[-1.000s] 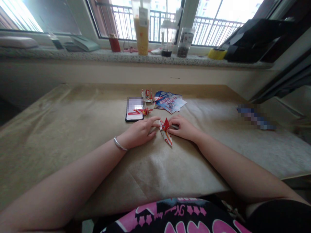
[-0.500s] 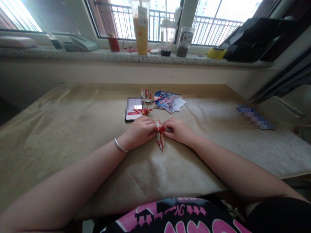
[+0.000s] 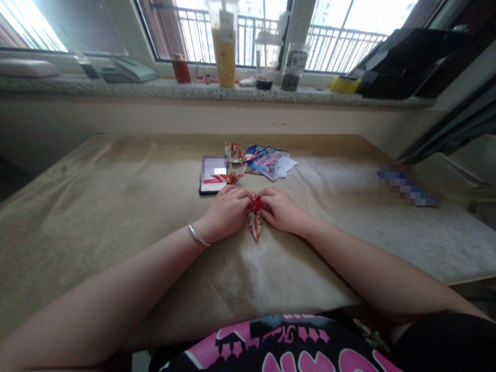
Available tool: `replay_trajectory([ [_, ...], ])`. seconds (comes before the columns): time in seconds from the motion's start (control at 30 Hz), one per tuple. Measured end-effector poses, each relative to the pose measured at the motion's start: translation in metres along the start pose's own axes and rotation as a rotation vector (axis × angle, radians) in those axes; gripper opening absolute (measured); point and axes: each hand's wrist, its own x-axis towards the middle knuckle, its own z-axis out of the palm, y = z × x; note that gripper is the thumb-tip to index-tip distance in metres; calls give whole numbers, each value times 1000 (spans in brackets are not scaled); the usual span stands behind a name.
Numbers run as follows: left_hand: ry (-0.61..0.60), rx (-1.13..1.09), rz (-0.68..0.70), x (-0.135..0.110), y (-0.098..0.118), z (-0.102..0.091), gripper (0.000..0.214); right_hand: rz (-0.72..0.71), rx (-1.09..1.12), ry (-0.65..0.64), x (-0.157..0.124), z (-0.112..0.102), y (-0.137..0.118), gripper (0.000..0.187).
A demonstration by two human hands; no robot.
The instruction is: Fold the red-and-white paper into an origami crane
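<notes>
A folded paper figure (image 3: 254,225), red and white with pointed ends, lies low over the table between my two hands. My left hand (image 3: 231,207), with a silver bangle at its wrist, pinches the left side of the figure's red middle. On the opposite side, my right hand (image 3: 279,209) grips it with bent fingers and thumb. One long point sticks out toward me; the far point is mostly covered by fingers. Just beyond my left hand, another folded red-and-white paper piece (image 3: 231,178) rests by a phone (image 3: 211,187).
Further back sit a crumpled-looking folded paper piece (image 3: 234,152) and a fan of blue printed leaflets (image 3: 271,163). A blurred-out flat blue object (image 3: 406,187) lies far right on the table (image 3: 116,206). Cups and bottles line the stone windowsill (image 3: 163,89).
Both hands have closed in slightly over the paper figure, and its far point is now more covered. The left wrist has shifted a little to the right.
</notes>
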Motion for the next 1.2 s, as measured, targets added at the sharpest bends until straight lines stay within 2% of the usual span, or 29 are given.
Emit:
replay_trajectory([
  [0.13,-34,-83,-68,0,-3,1,10,27,41,-7,1,-1,2,11],
  [0.3,-12,-266,-40,-3,-12,1,10,81,117,7,2,-4,4,19],
  [0.47,-64,-383,39,-7,-21,-1,16,186,155,61,3,-4,5,23],
  [0.73,-152,-240,51,-9,-17,-13,31,266,150,90,3,0,8,21],
  [0.97,-108,-170,181,-8,-19,-10,31,271,74,105,4,3,9,22],
  [1.2,-77,-150,186,-9,-16,-7,31,272,43,77,3,4,11,22],
])
